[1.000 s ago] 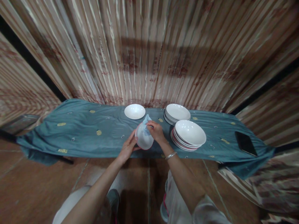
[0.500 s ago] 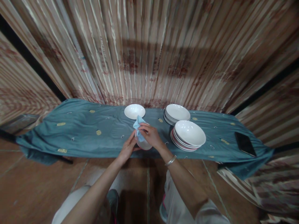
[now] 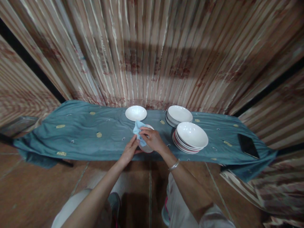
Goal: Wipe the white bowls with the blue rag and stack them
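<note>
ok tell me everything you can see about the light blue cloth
The cloth is plain light blue and looks thin and soft, like fabric. It is bunched and creased, with an uneven outline and a peak sticking up at its far edge. The right hand holds it against the far left part of a pale bowl, which the left hand steadies. Part of the cloth is hidden behind the right hand; whether the left hand touches it is unclear.

We count one blue cloth, one held dish, one lone dish on the far side, two dish stacks on the right, one black flat device, one bracelet.
</note>
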A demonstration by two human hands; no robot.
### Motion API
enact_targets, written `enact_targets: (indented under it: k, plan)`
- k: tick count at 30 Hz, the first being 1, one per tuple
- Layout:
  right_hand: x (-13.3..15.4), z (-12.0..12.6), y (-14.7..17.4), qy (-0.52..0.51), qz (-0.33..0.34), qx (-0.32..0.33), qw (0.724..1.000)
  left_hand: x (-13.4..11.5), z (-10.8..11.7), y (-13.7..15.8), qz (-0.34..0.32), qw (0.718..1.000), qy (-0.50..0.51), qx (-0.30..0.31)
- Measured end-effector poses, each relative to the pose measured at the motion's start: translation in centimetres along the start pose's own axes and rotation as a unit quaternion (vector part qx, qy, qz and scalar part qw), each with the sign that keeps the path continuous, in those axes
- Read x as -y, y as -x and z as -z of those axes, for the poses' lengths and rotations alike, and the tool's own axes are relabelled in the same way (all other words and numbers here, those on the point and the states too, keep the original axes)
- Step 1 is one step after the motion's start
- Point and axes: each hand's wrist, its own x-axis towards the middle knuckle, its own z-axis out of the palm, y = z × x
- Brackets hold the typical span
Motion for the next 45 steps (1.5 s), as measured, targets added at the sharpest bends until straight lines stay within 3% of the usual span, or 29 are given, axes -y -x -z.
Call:
enact_targets:
  k: [6,10,17,23,31,38,45]
  plan:
    - [0.3,0.0,0.5,-0.005,0.017,0.02,1.0,0.0,0.1,0.1,-0.009,0.999,0.008,0.039]
    - [-0.1,0.0,0.5,0.006,-0.005,0.0,1.0,-0.4,-0.3,0.4,0.0,1.0,0.011,0.027]
    - [-2.4,-0.1,-0.1,0.033,-0.037,-0.026,0.998,-0.8,-0.6,0.7,-0.012,0.998,-0.002,0.068]
    - [-4.7,-0.3,-0.2,0.115,-0.077,-0.013,0.99,-0.9,-0.6,0.9,-0.008,0.998,-0.007,0.059]
    - [-4.9,0.4,1.0,0.257,-0.1,0.051,0.96,-0.8,-0.6,0.8,-0.007,0.998,0.001,0.058]
    - [-3.5,1.3,1.9,0.334,-0.157,0.163,0.915,-0.8,-0.7,0.8,-0.005,0.999,0.001,0.045]
    - [-2.5,0.5,2.6,0.313,-0.127,0.224,0.914,-0.5,-0.6,0.5,-0.002,0.999,-0.001,0.045]
